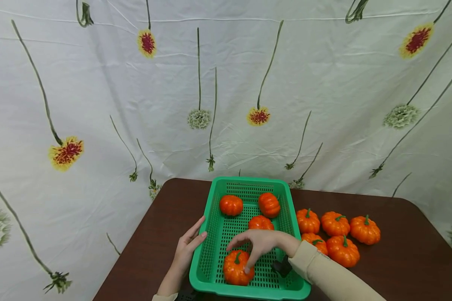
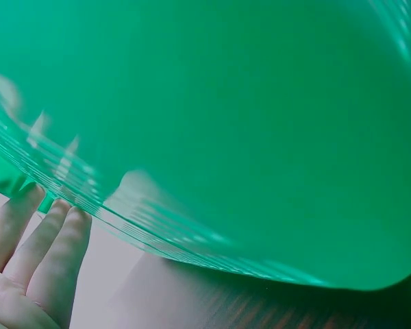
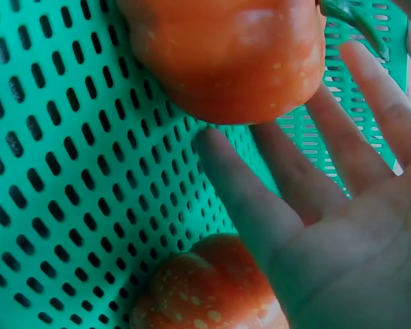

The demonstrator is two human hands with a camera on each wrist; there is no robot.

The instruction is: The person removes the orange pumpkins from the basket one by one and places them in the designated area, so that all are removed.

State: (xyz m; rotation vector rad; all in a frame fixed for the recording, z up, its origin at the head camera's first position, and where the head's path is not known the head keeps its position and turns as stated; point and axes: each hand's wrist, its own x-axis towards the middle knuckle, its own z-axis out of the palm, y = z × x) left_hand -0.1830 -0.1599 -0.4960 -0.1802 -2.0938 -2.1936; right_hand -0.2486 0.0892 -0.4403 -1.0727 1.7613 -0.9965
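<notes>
A green plastic basket [image 1: 248,180] stands on the table with several orange pumpkins inside. In the head view, my right hand [image 1: 261,246] is over the front pumpkin [image 1: 233,271], thumb against its right side and fingers arched above it. The right wrist view shows the right hand [image 3: 356,219] with its fingers extended and spread beside that pumpkin [image 3: 226,62]; another pumpkin [image 3: 205,291] lies below them. My left hand [image 1: 184,251] rests at the basket's left side, fingers straight. In the left wrist view the left hand's fingers [image 2: 58,264] lie along the green basket wall [image 2: 226,137].
Right of the basket, several more pumpkins [image 1: 335,224] with green stems sit grouped on the dark brown table [image 1: 399,267]. Farther back in the basket are a left pumpkin [image 1: 231,205] and a right pumpkin [image 1: 269,205]. A flower-printed cloth [image 1: 226,92] hangs behind the table.
</notes>
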